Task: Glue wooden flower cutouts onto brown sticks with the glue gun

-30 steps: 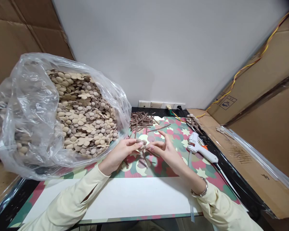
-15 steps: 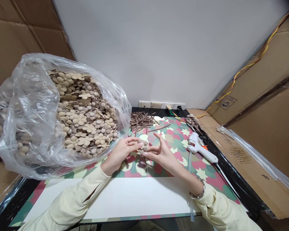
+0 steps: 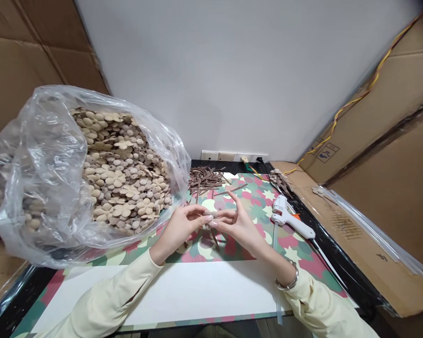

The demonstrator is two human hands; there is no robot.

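Over the patterned mat, my left hand (image 3: 179, 229) and my right hand (image 3: 242, 231) meet with their fingertips closed in a pinch. Between them is a small pale flower-shaped piece (image 3: 211, 214), mostly covered by the fingers. My right index finger points up, away from the piece. A thin brown strip (image 3: 215, 239) slants down below the fingertips; whether it is joined to the flower piece I cannot tell. Left of my hands, a large clear plastic bag (image 3: 61, 141) lies with its mouth facing me, full of beige and greyish flower pieces (image 3: 127, 190).
Brown strips (image 3: 206, 180) lie piled behind my hands. A white glue gun (image 3: 292, 219) rests on the right of the mat (image 3: 264, 213). Nearer me is a white sheet (image 3: 197, 291). Sockets with cords (image 3: 245, 160) line the wall, and cardboard (image 3: 370, 155) stands at the right.
My fingertips have drawn closer together around the flower piece, which has tipped and shows less of its face. The view has shifted slightly.
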